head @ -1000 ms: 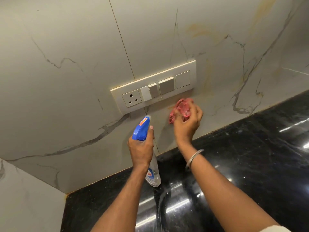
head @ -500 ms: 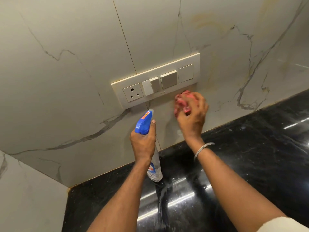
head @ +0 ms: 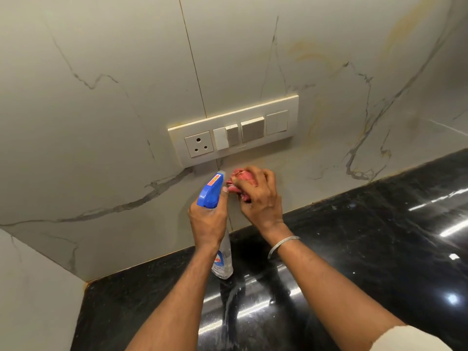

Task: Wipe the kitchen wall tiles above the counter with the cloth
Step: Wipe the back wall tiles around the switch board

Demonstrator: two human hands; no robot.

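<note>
Against the switch plate (head: pixel 234 129), the change is plain: half a second back the red cloth (head: pixel 239 179) was pressed to the tile under the plate's right-hand switches; now it sits lower and further left, below the middle switches and just beside the spray nozzle. The stroke is sweeping leftward along the wall tiles (head: pixel 114 148) — so the strip under the plate is being covered, while the yellowish streaks up and to the right of the plate look untouched.

Left of the cloth, the left hand (head: pixel 207 221) has its grip wrapped round the neck of the spray bottle (head: pixel 211 191), fingers curled tight, nozzle aimed at the wall below the plate. The right hand (head: pixel 260 198) bunches the cloth in curled fingers and presses it against the tile — above the black bench (head: pixel 379 249).
</note>
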